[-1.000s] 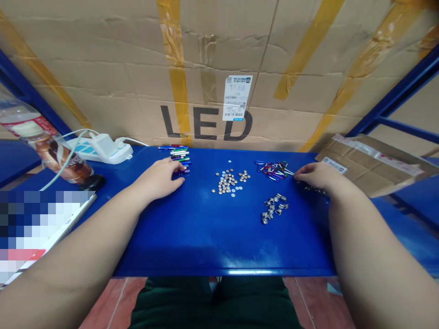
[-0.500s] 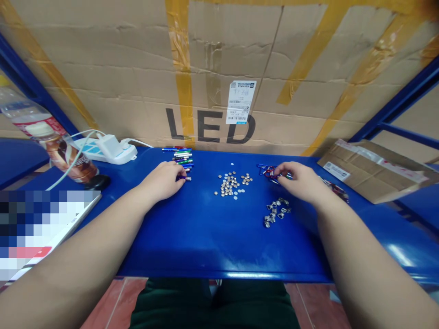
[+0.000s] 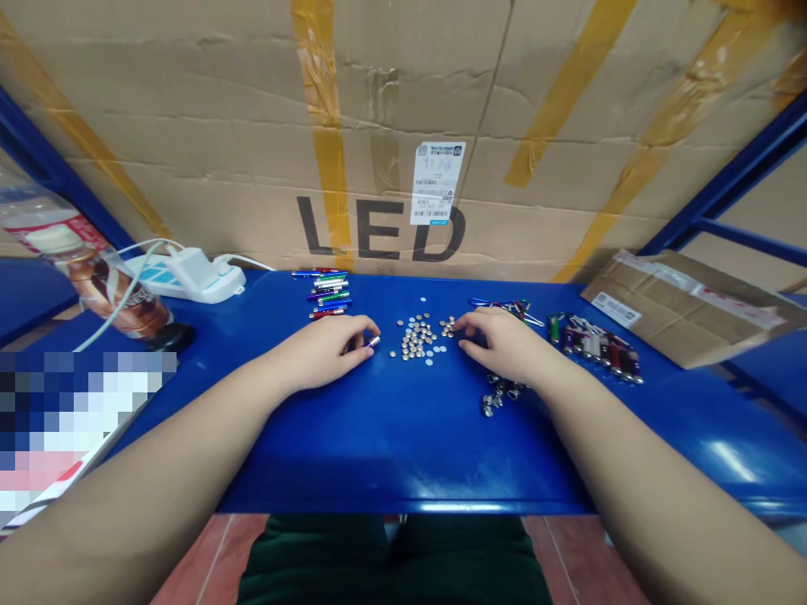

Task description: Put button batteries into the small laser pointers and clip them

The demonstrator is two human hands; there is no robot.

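In the head view my left hand (image 3: 344,349) is closed in a pinch on a small purple metal tube (image 3: 374,342), its silvery end poking out past the fingertips. My right hand (image 3: 498,340) has thumb and forefinger apart, right at the edge of a pile of small round button cells (image 3: 416,338); nothing shows between them. Several coloured metal tubes (image 3: 329,296) lie in a stack behind my left hand. Partly under my right hand sit small silvery metal caps (image 3: 495,395). Coloured carabiner clips (image 3: 504,304) lie behind that hand, partly covered.
Several mini flashlights with clips (image 3: 596,346) lie in a row at right, before a small cardboard box (image 3: 687,302). On the left are a bottle (image 3: 119,281), a white power strip (image 3: 202,277) and a blurred-out flat item. A large carton (image 3: 252,168) walls the back.
My left hand has moved right with the tube, towards the button cells. My right hand has left the carabiner clips and moved left to the pile's edge.
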